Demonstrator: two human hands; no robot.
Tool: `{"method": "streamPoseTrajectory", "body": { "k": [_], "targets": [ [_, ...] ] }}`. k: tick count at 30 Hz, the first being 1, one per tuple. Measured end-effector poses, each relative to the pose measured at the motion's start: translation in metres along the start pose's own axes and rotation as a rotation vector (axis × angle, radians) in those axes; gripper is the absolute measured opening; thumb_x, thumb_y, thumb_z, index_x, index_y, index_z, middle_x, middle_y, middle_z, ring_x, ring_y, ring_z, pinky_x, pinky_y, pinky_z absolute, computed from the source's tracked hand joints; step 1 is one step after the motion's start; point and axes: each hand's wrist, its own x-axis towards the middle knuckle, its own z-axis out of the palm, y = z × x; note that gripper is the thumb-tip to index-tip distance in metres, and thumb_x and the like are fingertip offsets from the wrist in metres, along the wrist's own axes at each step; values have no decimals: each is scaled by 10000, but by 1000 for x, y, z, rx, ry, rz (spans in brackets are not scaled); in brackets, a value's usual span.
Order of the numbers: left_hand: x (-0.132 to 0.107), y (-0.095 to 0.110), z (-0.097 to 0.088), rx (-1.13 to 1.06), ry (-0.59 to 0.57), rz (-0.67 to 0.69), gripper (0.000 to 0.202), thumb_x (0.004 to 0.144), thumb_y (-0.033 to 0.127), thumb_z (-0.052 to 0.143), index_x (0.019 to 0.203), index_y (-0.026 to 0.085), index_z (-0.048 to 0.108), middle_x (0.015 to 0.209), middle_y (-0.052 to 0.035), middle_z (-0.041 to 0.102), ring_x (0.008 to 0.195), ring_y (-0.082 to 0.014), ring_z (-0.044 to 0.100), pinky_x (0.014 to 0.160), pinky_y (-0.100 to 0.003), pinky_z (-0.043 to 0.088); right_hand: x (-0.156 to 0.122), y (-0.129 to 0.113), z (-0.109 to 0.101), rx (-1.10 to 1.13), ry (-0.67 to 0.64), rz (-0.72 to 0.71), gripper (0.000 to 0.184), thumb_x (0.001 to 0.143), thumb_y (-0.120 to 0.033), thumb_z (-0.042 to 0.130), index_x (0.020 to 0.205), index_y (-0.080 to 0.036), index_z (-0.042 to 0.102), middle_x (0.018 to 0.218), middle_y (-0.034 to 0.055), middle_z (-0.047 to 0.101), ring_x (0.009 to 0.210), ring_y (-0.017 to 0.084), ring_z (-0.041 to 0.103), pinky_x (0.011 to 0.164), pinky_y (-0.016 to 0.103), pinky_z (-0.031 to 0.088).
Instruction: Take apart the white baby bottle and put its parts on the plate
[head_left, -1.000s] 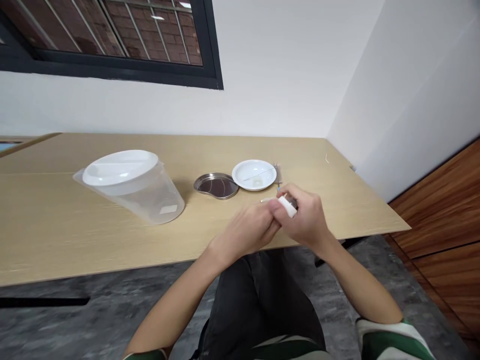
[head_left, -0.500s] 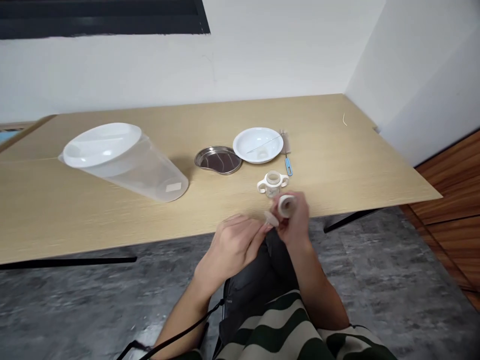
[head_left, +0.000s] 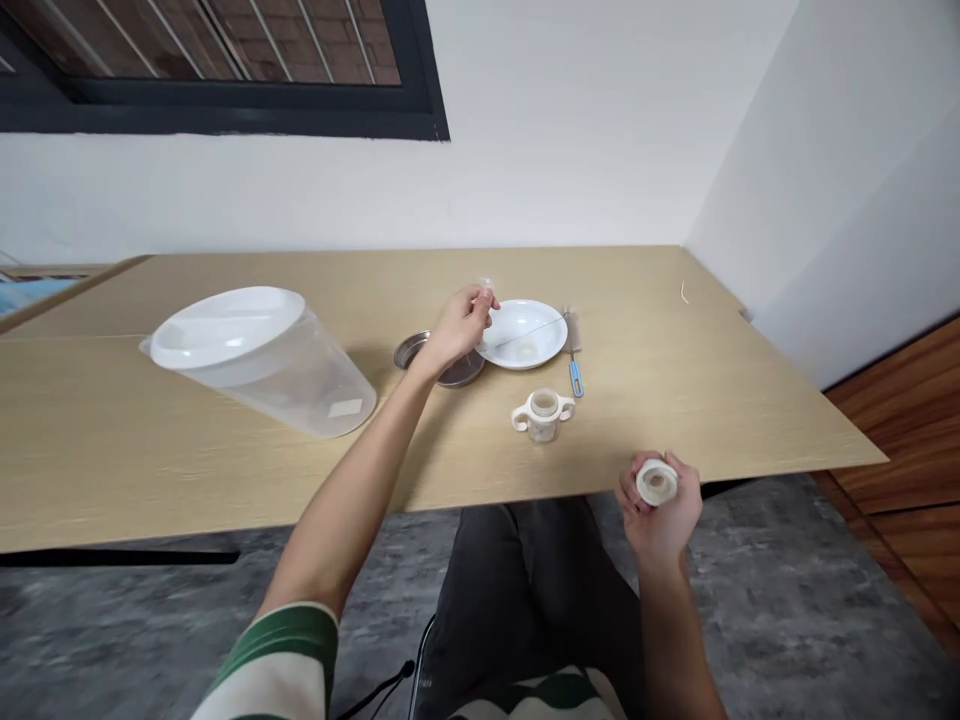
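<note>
Away from each other go the two hands: half a second ago they are close together near the table's front edge, and now the left hand (head_left: 456, 330) stretches up to the centre of the frame while the right hand (head_left: 670, 515) sits off to the lower right. I see the left fingertips pinched on a small clear piece (head_left: 486, 284), at the left rim of the white bowl (head_left: 556, 345); whether they touch the bowl I can't tell. The right fingers are curled round a white collar (head_left: 657, 483), its round opening turned upward, just by the table's front edge.

Between the hands, right of centre, a two-handled bottle (head_left: 544, 428) stands upright and open on the table (head_left: 262, 480). Just above it in the frame lies a brush (head_left: 576, 378) with a blue handle, its head beside the bowl, and a thin rod (head_left: 529, 331) slants across the bowl. Left of the bowl, a steel tray (head_left: 463, 373) is partly hidden by the left hand. Over at centre left sits a big translucent pitcher (head_left: 300, 385) with a white lid (head_left: 232, 322), below a barred window (head_left: 225, 50) at the upper left.
</note>
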Motion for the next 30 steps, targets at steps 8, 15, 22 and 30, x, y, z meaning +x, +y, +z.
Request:
{"method": "streamPoseTrajectory", "body": {
  "k": [8,15,22,30],
  "targets": [
    [78,-47,47,309,-121,-180,352,1067,280,395,890,103,642,776,-60,630,641,-167,596,694,-279,482,-2,0,-33,15,76,4,359,806,-461,593,601,-170,640,465,-22,407,357,82,312,344,206,257],
    [89,-62,69,532,-200,-251,303,1029,369,560,877,121,642,882,-51,657,859,-200,637,870,-388,514,9,-7,-38,7,65,-13,377,828,-483,563,610,-181,619,483,-15,426,370,92,321,334,208,243],
    [88,-32,60,622,-196,-204,189,922,236,658,814,83,679,926,-213,679,946,-337,652,830,-383,482,10,6,-29,-30,29,30,382,848,-509,559,637,-195,616,494,-18,433,388,97,335,358,217,258],
    [-26,98,25,255,-361,611,344,991,395,599,1280,208,591,1226,-89,626,1114,-253,603,982,-363,474,23,0,18,23,-4,-4,380,832,-554,527,692,-202,560,613,-10,490,479,115,418,423,235,346]
  ]
}}
